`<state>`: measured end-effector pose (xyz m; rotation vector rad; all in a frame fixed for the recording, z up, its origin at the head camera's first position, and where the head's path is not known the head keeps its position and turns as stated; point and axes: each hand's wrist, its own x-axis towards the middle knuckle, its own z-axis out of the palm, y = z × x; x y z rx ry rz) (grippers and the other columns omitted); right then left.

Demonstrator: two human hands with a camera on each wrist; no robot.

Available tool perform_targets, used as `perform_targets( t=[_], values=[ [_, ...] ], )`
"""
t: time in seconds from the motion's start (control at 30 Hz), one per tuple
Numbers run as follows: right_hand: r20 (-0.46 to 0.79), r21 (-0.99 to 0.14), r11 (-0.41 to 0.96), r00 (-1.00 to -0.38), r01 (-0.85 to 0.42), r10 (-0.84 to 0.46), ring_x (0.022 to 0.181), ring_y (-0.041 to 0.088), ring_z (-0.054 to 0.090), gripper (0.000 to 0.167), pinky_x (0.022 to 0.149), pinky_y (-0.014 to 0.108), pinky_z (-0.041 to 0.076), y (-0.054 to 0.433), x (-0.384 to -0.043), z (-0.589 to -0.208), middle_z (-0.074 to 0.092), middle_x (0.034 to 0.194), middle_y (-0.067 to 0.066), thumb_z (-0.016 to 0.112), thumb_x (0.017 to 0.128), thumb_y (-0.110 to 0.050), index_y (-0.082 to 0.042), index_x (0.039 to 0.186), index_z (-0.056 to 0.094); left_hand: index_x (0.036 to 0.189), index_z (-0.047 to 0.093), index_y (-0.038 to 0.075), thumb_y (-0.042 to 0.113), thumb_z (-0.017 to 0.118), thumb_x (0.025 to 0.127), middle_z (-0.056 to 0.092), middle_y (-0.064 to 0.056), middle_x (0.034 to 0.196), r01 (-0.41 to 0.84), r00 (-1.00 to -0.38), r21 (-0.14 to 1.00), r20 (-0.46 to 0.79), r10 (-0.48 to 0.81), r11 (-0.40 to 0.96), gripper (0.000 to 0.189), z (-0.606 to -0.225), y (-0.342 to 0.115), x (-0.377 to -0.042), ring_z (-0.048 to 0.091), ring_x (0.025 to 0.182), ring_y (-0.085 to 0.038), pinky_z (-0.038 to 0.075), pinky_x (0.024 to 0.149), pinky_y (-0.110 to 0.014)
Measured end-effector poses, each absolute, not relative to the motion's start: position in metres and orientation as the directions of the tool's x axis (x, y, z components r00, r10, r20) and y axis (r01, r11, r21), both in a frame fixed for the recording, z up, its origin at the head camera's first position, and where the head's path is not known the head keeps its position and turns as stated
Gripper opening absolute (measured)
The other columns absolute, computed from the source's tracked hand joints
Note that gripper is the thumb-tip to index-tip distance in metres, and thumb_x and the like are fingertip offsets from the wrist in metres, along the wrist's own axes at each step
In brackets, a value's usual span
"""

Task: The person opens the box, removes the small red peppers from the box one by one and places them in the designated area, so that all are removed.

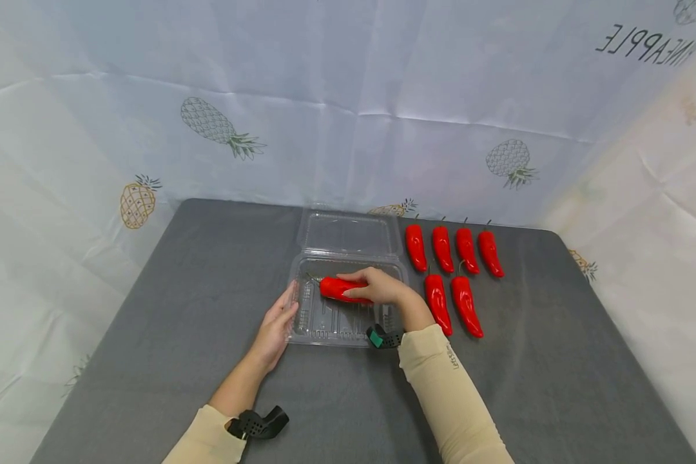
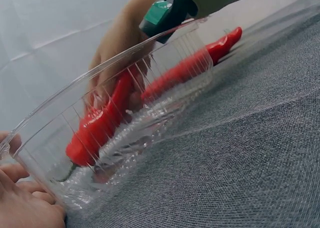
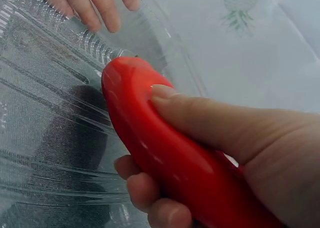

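Note:
A red chili pepper (image 1: pixel 339 289) lies sideways in my right hand (image 1: pixel 377 287), over the open clear plastic container (image 1: pixel 325 332). In the right wrist view, my thumb presses the pepper's upper side (image 3: pixel 150 123) and curled fingers grip it from below. The stem end points left, toward my left hand (image 1: pixel 274 328). That hand holds the container's left side, fingertips at its rim. Through the transparent wall, the left wrist view shows the held pepper (image 2: pixel 102 125) close above the container floor.
Several more red chili peppers (image 1: pixel 442 248) lie in two rows right of the container, stems pointing away. The container's clear lid (image 1: pixel 348 233) is folded back flat behind it. A grey cloth (image 1: pixel 151 335) covers the table; a pineapple-printed curtain (image 1: pixel 348 154) hangs behind.

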<state>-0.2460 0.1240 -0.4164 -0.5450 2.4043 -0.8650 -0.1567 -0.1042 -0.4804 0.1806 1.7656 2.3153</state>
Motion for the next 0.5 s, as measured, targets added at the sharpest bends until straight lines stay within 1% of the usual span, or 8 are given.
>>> perform_targets(
  t=[0.07, 0.1, 0.17, 0.27, 0.33, 0.4, 0.5],
  values=[
    [-0.345, -0.686, 0.705, -0.771, -0.182, -0.535, 0.056, 0.021, 0.050, 0.048, 0.056, 0.029, 0.047, 0.125, -0.245, -0.414, 0.064, 0.095, 0.009, 0.061, 0.090, -0.024, -0.020, 0.136, 0.049, 0.150, 0.003, 0.003, 0.017, 0.030, 0.102, -0.001, -0.006, 0.158, -0.100, -0.968, 0.963, -0.036, 0.250, -0.249, 0.057, -0.481, -0.104, -0.157, -0.007, 0.145, -0.018, -0.004, 0.118, -0.040],
    [-0.348, -0.692, 0.699, -0.766, -0.179, -0.541, 0.053, 0.023, 0.050, 0.047, 0.055, 0.031, 0.048, 0.125, -0.244, -0.413, 0.063, 0.092, 0.009, 0.060, 0.091, -0.024, -0.021, 0.137, 0.049, 0.150, 0.003, 0.003, 0.017, 0.030, 0.102, -0.001, -0.006, 0.158, -0.097, -0.967, 0.964, -0.032, 0.252, -0.248, 0.057, -0.481, -0.105, -0.157, -0.007, 0.145, -0.018, -0.004, 0.118, -0.041],
    [-0.348, -0.708, 0.686, -0.761, -0.170, -0.548, 0.054, 0.027, 0.053, 0.047, 0.057, 0.036, 0.050, 0.127, -0.242, -0.411, 0.063, 0.092, 0.011, 0.059, 0.091, -0.025, -0.021, 0.137, 0.048, 0.150, 0.002, 0.003, 0.016, 0.030, 0.102, -0.001, -0.006, 0.158, -0.098, -0.966, 0.963, -0.032, 0.255, -0.249, 0.057, -0.481, -0.105, -0.157, -0.007, 0.145, -0.018, -0.004, 0.118, -0.040],
    [-0.330, -0.753, 0.643, -0.764, -0.141, -0.554, 0.060, 0.031, 0.058, 0.049, 0.064, 0.041, 0.053, 0.134, -0.239, -0.406, 0.061, 0.107, 0.011, 0.059, 0.092, -0.026, -0.021, 0.139, 0.046, 0.149, 0.002, 0.002, 0.016, 0.029, 0.102, -0.002, -0.006, 0.158, -0.092, -0.966, 0.963, -0.025, 0.259, -0.252, 0.056, -0.481, -0.105, -0.157, -0.008, 0.145, -0.018, -0.004, 0.118, -0.041],
    [-0.312, -0.790, 0.602, -0.772, -0.112, -0.553, 0.063, 0.031, 0.060, 0.050, 0.069, 0.043, 0.054, 0.140, -0.235, -0.402, 0.059, 0.114, 0.014, 0.058, 0.092, -0.025, -0.021, 0.140, 0.044, 0.150, 0.001, 0.003, 0.015, 0.028, 0.102, -0.001, -0.006, 0.158, -0.093, -0.966, 0.962, -0.024, 0.259, -0.256, 0.056, -0.481, -0.105, -0.156, -0.007, 0.145, -0.018, -0.004, 0.118, -0.040],
    [-0.287, -0.824, 0.559, -0.783, -0.091, -0.551, 0.064, 0.028, 0.060, 0.051, 0.071, 0.044, 0.055, 0.149, -0.232, -0.398, 0.055, 0.120, 0.016, 0.057, 0.093, -0.023, -0.020, 0.141, 0.042, 0.150, 0.001, 0.003, 0.015, 0.028, 0.102, -0.002, -0.006, 0.158, -0.091, -0.966, 0.963, -0.023, 0.259, -0.254, 0.056, -0.481, -0.105, -0.156, -0.008, 0.145, -0.018, -0.004, 0.118, -0.040],
    [-0.265, -0.848, 0.527, -0.811, -0.062, -0.521, 0.066, 0.022, 0.060, 0.052, 0.073, 0.044, 0.055, 0.162, -0.227, -0.393, 0.052, 0.122, 0.018, 0.056, 0.093, -0.022, -0.020, 0.142, 0.040, 0.149, 0.000, 0.003, 0.016, 0.028, 0.102, -0.002, -0.006, 0.158, -0.083, -0.966, 0.965, -0.016, 0.259, -0.250, 0.056, -0.480, -0.106, -0.156, -0.008, 0.145, -0.019, -0.004, 0.118, -0.040]
  ],
)
